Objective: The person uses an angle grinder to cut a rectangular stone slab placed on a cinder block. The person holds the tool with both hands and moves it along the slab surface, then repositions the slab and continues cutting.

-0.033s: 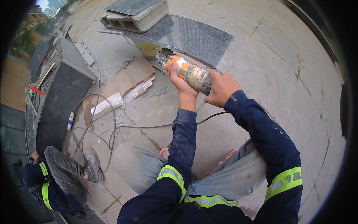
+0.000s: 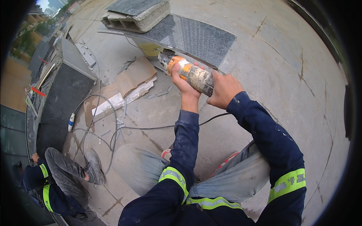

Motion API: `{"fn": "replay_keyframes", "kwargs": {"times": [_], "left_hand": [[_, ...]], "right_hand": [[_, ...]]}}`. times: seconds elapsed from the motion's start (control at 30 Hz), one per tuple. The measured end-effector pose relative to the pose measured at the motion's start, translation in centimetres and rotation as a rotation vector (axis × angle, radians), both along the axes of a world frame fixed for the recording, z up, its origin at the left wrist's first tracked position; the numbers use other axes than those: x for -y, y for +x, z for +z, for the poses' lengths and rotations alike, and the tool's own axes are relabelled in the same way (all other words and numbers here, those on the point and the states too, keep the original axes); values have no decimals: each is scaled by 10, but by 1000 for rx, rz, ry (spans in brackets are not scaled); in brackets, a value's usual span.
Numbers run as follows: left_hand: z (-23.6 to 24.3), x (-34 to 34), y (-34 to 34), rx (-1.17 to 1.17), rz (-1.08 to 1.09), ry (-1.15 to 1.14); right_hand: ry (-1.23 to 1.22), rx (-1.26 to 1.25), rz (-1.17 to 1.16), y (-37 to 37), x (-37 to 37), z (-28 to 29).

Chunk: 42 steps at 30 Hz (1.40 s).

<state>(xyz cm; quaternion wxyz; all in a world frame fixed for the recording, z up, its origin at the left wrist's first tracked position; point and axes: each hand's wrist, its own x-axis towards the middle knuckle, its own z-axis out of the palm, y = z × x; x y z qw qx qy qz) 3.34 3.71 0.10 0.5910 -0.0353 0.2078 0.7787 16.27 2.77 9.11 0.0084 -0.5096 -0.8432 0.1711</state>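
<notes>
A dusty orange and grey power tool [image 2: 188,73] with a worn, crusted body is held at an angle in front of me, its head toward the upper left. My left hand [image 2: 185,86] is closed round its front half from below. My right hand [image 2: 226,86] is closed on the rear end. The tool's head is beside the near edge of a speckled grey stone slab [image 2: 205,37]; whether they touch I cannot tell. A hollow concrete block [image 2: 134,23] with a stone piece on top rests on the slab, and a yellow object [image 2: 148,48] is underneath.
Cardboard [image 2: 132,75], white offcuts [image 2: 106,106] and black cable loops [image 2: 113,137] lie on the concrete floor [image 2: 290,113]. At left stands a dark stone-faced block [image 2: 58,105] with debris. A co-worker in dark workwear [image 2: 64,199] sits at lower left.
</notes>
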Motion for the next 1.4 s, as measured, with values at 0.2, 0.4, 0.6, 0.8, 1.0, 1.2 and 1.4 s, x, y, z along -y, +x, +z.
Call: {"fn": "replay_keyframes", "kwargs": {"times": [0.2,0.4,0.6,0.8,1.0,1.2,1.4], "left_hand": [[1,3,4,-12,9,26],[5,1,7,-18,0,20],[7,3,9,-29,11,39],[11,5,13,17,5,20],[9,5,12,5,-7,42],[4,-1,7,-7,6,52],[-1,-9,0,-9,-8,41]], "right_hand": [[-16,15,-8,3,3,3],[-1,19,-4,5,2,7],[-9,20,-9,7,4,10],[-2,31,-1,7,6,17],[11,76,-22,4,9,21],[-6,64,-29,0,-1,10],[14,66,-15,-4,-10,-1]]}}
